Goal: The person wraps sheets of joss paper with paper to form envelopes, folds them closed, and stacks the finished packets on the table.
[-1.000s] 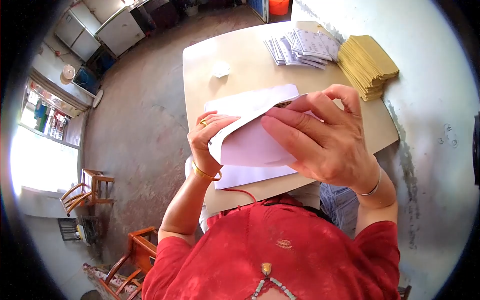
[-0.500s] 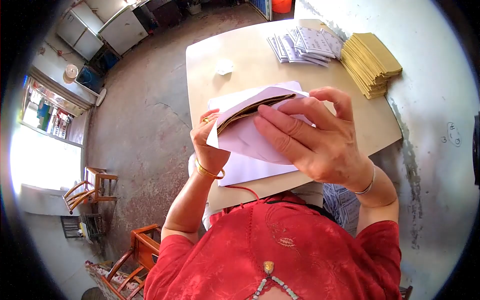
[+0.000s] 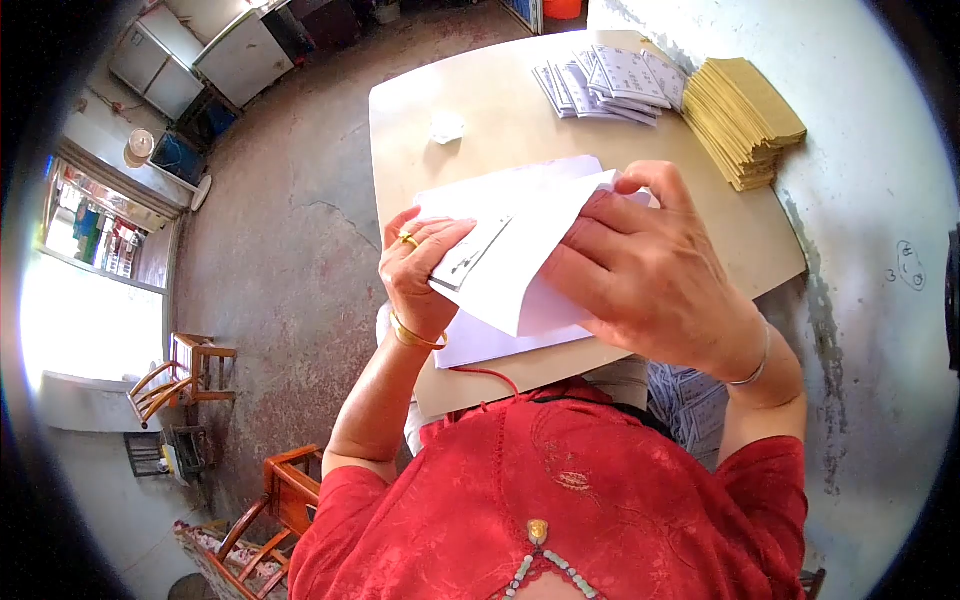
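Observation:
A folded white paper point(image 3: 545, 250) is between my two hands above the table. A dark-edged panel with small printed marks shows on its left part. My left hand point(image 3: 420, 262) pinches the left end, its fingers lying over the top. At the other end, my right hand point(image 3: 655, 265) grips the paper with bent fingers, some tips hidden behind or inside the fold. Larger white sheets point(image 3: 475, 345) lie flat on the table beneath both hands.
On the table point(image 3: 410, 110) are a small white crumpled item point(image 3: 447, 126), printed folded papers point(image 3: 625, 80) and a stack of yellow-brown paper pieces point(image 3: 745, 120) by the wall. More printed papers point(image 3: 690, 400) sit low at right. Wooden chairs point(image 3: 290, 495) stand left.
The white paper has turned over, so its opening with the brown layers inside no longer shows and the printed panel faces up. My right hand has shifted to the paper's right edge.

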Demonstrator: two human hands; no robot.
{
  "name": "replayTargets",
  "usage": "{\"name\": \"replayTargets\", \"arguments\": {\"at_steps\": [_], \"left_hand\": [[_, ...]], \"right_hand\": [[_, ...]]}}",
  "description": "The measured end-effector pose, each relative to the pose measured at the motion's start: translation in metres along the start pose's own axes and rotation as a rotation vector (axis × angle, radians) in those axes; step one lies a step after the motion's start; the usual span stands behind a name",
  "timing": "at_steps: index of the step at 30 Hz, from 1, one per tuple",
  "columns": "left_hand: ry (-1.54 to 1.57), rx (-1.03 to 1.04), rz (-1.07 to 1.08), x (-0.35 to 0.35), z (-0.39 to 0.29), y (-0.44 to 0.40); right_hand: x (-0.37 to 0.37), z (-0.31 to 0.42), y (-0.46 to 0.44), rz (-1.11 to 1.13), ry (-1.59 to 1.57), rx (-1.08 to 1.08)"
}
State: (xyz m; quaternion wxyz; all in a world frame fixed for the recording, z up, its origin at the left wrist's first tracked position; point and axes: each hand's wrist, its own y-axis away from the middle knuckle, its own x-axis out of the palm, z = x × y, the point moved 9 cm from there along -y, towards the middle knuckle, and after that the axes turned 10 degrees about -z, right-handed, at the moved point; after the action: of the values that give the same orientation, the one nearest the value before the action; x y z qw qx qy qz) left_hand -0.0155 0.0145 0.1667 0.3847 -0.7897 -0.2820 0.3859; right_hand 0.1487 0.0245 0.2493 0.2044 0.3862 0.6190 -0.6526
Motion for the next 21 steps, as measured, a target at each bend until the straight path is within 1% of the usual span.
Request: {"name": "replayTargets", "arguments": {"at_steps": [4,6,11,14,16,19,21], "left_hand": [[-0.022,0.035,-0.034,0.000,-0.002,-0.001],[-0.015,0.031,-0.031,0.000,-0.007,-0.004],[0.017,-0.011,0.005,0.005,-0.004,-0.001],[0.015,-0.023,0.016,0.005,-0.005,-0.001],[0.008,-0.031,0.029,0.005,-0.004,-0.001],[0.029,-0.039,0.051,0.009,-0.002,0.002],[0.036,-0.045,0.062,0.012,-0.002,0.004]], "right_hand": [[0.010,-0.006,0.003,0.121,-0.027,0.017],[0.012,-0.009,0.002,0.166,-0.008,-0.013],[-0.002,-0.006,-0.011,0.080,-0.186,-0.050],[-0.004,-0.011,-0.013,0.118,-0.205,-0.038],[-0.007,-0.016,-0.016,0.119,-0.302,0.001],[-0.001,-0.021,-0.018,0.183,-0.277,-0.013],[0.001,-0.024,-0.021,0.165,-0.283,-0.005]]}}
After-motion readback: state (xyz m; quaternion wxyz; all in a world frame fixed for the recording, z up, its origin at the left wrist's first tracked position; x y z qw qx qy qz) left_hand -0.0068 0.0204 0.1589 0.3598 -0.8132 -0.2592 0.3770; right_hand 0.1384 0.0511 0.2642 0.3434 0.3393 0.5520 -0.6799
